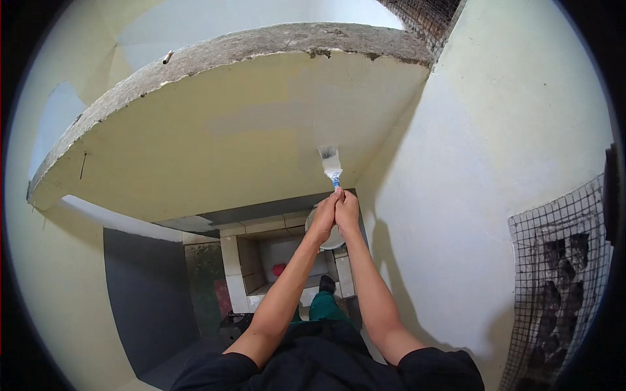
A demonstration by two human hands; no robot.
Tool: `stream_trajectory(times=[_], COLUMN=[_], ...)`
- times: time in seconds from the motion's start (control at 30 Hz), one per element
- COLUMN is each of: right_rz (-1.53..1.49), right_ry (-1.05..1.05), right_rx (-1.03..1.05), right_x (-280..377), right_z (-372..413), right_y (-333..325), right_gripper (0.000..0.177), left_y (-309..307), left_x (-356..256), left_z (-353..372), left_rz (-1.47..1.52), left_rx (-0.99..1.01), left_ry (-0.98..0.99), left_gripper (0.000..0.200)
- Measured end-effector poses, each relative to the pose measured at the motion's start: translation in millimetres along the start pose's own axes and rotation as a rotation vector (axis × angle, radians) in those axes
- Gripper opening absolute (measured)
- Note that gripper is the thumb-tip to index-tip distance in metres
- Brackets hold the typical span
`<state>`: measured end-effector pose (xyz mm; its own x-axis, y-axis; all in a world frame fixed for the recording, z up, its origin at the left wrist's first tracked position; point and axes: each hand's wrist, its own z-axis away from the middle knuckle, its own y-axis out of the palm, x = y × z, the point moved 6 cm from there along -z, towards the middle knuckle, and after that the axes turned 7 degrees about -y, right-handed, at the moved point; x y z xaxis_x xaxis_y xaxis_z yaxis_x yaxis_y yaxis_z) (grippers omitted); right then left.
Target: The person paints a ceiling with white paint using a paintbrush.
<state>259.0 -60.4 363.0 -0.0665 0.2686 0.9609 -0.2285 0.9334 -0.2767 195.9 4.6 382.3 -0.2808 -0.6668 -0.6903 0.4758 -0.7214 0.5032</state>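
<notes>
A paintbrush [332, 166] with a white ferrule and a blue-marked handle points up and away from me, its dark bristle tips against the partly painted wall [261, 143]. My left hand [324, 217] and my right hand [347, 210] are pressed together, closed around the lower end of its handle. The grip hides most of the handle. Pale fresh-looking patches show on the yellowish wall around the bristles. Below and behind my hands is a round white container [334, 242], mostly covered by them; its contents are hidden.
A rough concrete edge [261, 49] tops the wall. A nail [83, 166] sticks out at left. On the right, a pale wall [443, 215] leads to wire mesh [521, 260] over openings. A tiled basin [233, 260] containing a red object [279, 269] lies below, near my foot [327, 284].
</notes>
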Motion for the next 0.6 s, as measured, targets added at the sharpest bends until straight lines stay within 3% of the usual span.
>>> stream_trajectory(times=[0.17, 0.43, 0.6], right_rz=[-0.051, -0.39, -0.617], right_ry=[0.041, 0.039, 0.044], right_rx=[0.062, 0.104, 0.163], right_x=[39.7, 140.3, 199.9], right_z=[-0.1, -29.3, -18.6], right_y=[-9.6, -25.7, -49.9], right_gripper=[0.032, 0.028, 0.025], left_y=[12.4, 68.8, 101.2], left_x=[-22.4, -115.4, -141.3], left_z=[10.6, 44.8, 75.2], left_rz=[-0.055, -0.149, -0.209], left_rx=[-0.017, 0.045, 0.11], left_ry=[-0.022, 0.123, 0.214], left_gripper=[0.043, 0.044, 0.044])
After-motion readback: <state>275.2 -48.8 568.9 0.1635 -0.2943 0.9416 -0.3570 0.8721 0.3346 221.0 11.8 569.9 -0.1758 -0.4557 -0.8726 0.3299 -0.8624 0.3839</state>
